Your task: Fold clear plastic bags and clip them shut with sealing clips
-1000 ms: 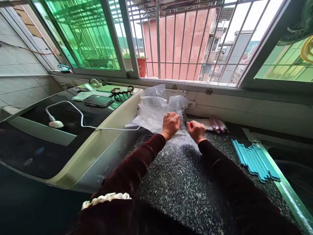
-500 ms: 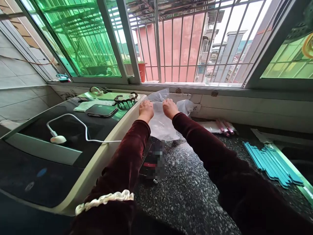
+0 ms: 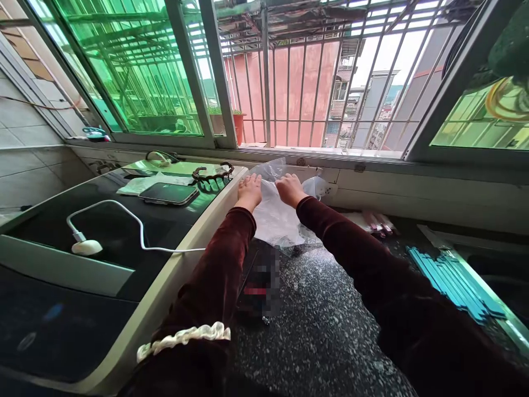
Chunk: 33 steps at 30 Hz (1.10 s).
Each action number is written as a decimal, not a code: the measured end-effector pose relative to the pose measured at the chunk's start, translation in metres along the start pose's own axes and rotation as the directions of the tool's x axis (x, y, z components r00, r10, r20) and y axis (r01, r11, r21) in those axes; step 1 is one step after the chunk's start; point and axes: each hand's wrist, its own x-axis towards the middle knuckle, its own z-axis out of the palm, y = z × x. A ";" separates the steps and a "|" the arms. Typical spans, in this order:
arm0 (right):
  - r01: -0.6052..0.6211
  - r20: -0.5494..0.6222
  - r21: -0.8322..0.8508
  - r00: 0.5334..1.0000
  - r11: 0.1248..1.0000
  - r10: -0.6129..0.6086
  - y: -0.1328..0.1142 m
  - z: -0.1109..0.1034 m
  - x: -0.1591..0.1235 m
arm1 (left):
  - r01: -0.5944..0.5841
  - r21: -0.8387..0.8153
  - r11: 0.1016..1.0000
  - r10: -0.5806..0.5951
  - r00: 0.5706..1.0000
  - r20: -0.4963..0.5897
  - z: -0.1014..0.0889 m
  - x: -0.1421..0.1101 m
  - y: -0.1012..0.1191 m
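A clear plastic bag (image 3: 276, 218) lies on the speckled dark countertop (image 3: 314, 309) below the window. My left hand (image 3: 249, 192) is at the bag's upper left edge, its fingers closed on the film. At the upper right of the bag, my right hand (image 3: 290, 190) pinches the plastic in a closed grip. Some of the film stands up behind both hands. The fingertips of both hands are partly hidden. Under my left forearm, a dark item with a red stripe (image 3: 255, 290) rests on the counter, partly blurred out.
Left is a glossy black-topped appliance (image 3: 111, 184) bearing a phone (image 3: 169, 193), a brown claw hair clip (image 3: 212, 172) and a white cable (image 3: 142, 231). Several teal strips (image 3: 454, 284) and pink-ended packets (image 3: 378, 223) lie right. A barred window (image 3: 289, 94) rises behind.
The view has tilted and shifted slightly, so the counter items sit a little lower and further left. My left fingers look somewhat straighter on the bag; both hands stay at it.
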 end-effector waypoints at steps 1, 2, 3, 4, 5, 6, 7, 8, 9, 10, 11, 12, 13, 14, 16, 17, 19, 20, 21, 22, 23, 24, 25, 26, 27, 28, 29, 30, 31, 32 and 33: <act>0.032 -0.019 -0.010 0.999 0.999 -0.033 -0.001 -0.003 -0.006 | -0.008 -0.006 1.000 0.008 1.000 -0.017 -0.001 -0.001 -0.001; 0.062 -0.039 -0.023 0.997 0.998 -0.063 -0.001 -0.007 -0.012 | -0.020 -0.010 1.000 0.020 0.999 -0.039 -0.004 -0.003 -0.001; 0.091 -0.061 -0.041 0.994 0.995 -0.094 -0.001 -0.010 -0.019 | -0.035 -0.010 0.999 0.034 0.997 -0.064 -0.006 -0.005 -0.001; 0.113 -0.083 -0.060 0.990 0.992 -0.118 0.000 -0.013 -0.025 | -0.051 -0.005 0.999 0.051 0.995 -0.087 -0.010 -0.007 -0.001; 0.127 -0.103 -0.078 0.986 0.989 -0.134 0.001 -0.016 -0.032 | -0.069 0.005 0.998 0.069 0.992 -0.106 -0.013 -0.010 -0.001; 0.133 -0.121 -0.091 0.982 0.987 -0.144 0.002 -0.019 -0.039 | -0.087 0.017 0.996 0.088 0.989 -0.122 -0.017 -0.013 -0.001; 0.132 -0.135 -0.098 0.980 0.986 -0.145 0.004 -0.022 -0.045 | -0.104 0.029 0.994 0.107 0.985 -0.133 -0.022 -0.016 -0.001; 0.129 -0.147 -0.101 0.979 0.986 -0.143 0.006 -0.025 -0.052 | -0.119 0.038 0.992 0.123 0.982 -0.143 -0.026 -0.020 0.000; 0.125 -0.157 -0.100 0.978 0.987 -0.139 0.008 -0.028 -0.059 | -0.135 0.041 0.990 0.140 0.978 -0.153 -0.030 -0.024 0.001; 0.119 -0.165 -0.093 0.977 0.989 -0.133 0.011 -0.031 -0.066 | -0.152 0.038 0.988 0.157 0.974 -0.163 -0.034 -0.029 0.002; 0.110 -0.173 -0.081 0.977 0.991 -0.122 0.014 -0.034 -0.073 | -0.173 0.029 0.985 0.175 0.969 -0.175 -0.038 -0.034 0.004; 0.099 -0.182 -0.065 0.977 0.993 -0.110 0.017 -0.036 -0.080 | -0.197 0.013 0.980 0.196 0.963 -0.186 -0.041 -0.040 0.006; 0.088 -0.193 -0.044 0.977 0.995 -0.095 0.021 -0.038 -0.088 | -0.225 -0.006 0.974 0.219 0.956 -0.196 -0.044 -0.046 0.008; 0.075 -0.206 -0.022 0.975 0.997 -0.078 0.026 -0.039 -0.096 | -0.254 -0.027 0.967 0.243 0.948 -0.207 -0.046 -0.053 0.010; 0.050 -0.227 0.020 0.973 0.999 -0.045 0.035 -0.041 -0.114 | -0.312 -0.069 0.948 0.288 0.927 -0.238 -0.049 -0.067 0.017; 0.041 -0.232 0.035 0.972 0.999 -0.032 0.039 -0.041 -0.124 | -0.339 -0.087 0.937 0.308 0.916 -0.256 -0.049 -0.074 0.020; 0.032 -0.232 0.048 0.972 0.998 -0.020 0.046 -0.041 -0.145 | -0.393 -0.117 0.912 0.348 0.892 -0.289 -0.048 -0.090 0.030; 0.032 -0.237 0.048 0.971 0.998 -0.020 0.049 -0.041 -0.156 | -0.419 -0.131 0.898 0.367 0.881 -0.298 -0.047 -0.099 0.035; 0.037 -0.243 0.044 0.970 0.998 -0.025 0.051 -0.040 -0.168 | -0.449 -0.147 0.881 0.392 0.868 -0.303 -0.045 -0.107 0.040; 0.042 -0.254 0.039 0.967 0.998 -0.031 0.053 -0.039 -0.181 | -0.478 -0.163 0.863 0.415 0.855 -0.310 -0.042 -0.116 0.046; 0.048 -0.267 0.033 0.963 0.998 -0.038 0.054 -0.038 -0.194 | -0.511 -0.176 0.842 0.443 0.839 -0.315 -0.039 -0.125 0.051; 0.055 -0.282 0.029 0.958 0.998 -0.045 0.055 -0.036 -0.208 | -0.541 -0.190 0.820 0.469 0.823 -0.319 -0.035 -0.135 0.057; 0.057 -0.299 0.028 0.953 0.998 -0.046 0.055 -0.033 -0.222 | -0.567 -0.201 0.799 0.492 0.808 -0.325 -0.031 -0.144 0.063; 0.065 -0.309 0.031 0.950 0.997 -0.052 0.056 -0.030 -0.236 | -0.593 -0.210 0.778 0.516 0.792 -0.325 -0.026 -0.154 0.068; 0.074 -0.315 0.036 0.947 0.997 -0.059 0.056 -0.027 -0.250 | -0.619 -0.219 0.754 0.541 0.775 -0.328 -0.021 -0.163 0.073; 0.074 -0.324 0.047 0.944 0.996 -0.054 0.056 -0.023 -0.264 | -0.644 -0.227 0.731 0.563 0.757 -0.332 -0.015 -0.173 0.078; 0.082 -0.322 0.062 0.945 0.995 -0.057 0.056 -0.019 -0.278 | -0.666 -0.238 0.707 0.583 0.739 -0.337 -0.009 -0.182 0.083; 0.080 -0.319 0.077 0.946 0.994 -0.052 0.055 -0.016 -0.292 | -0.686 -0.252 0.683 0.603 0.723 -0.337 -0.003 -0.190 0.088; 0.072 -0.315 0.087 0.948 0.994 -0.041 0.054 -0.012 -0.304 | -0.706 -0.268 0.656 0.623 0.706 -0.336 0.003 -0.199 0.093; 0.062 -0.310 0.098 0.950 0.993 -0.029 0.053 -0.008 -0.316 | -0.717 -0.286 0.636 0.636 0.696 -0.331 0.009 -0.206 0.098; 0.050 -0.303 0.108 0.953 0.993 -0.015 0.052 -0.004 -0.327 | -0.721 -0.299 0.625 0.642 0.692 -0.329 0.014 -0.213 0.103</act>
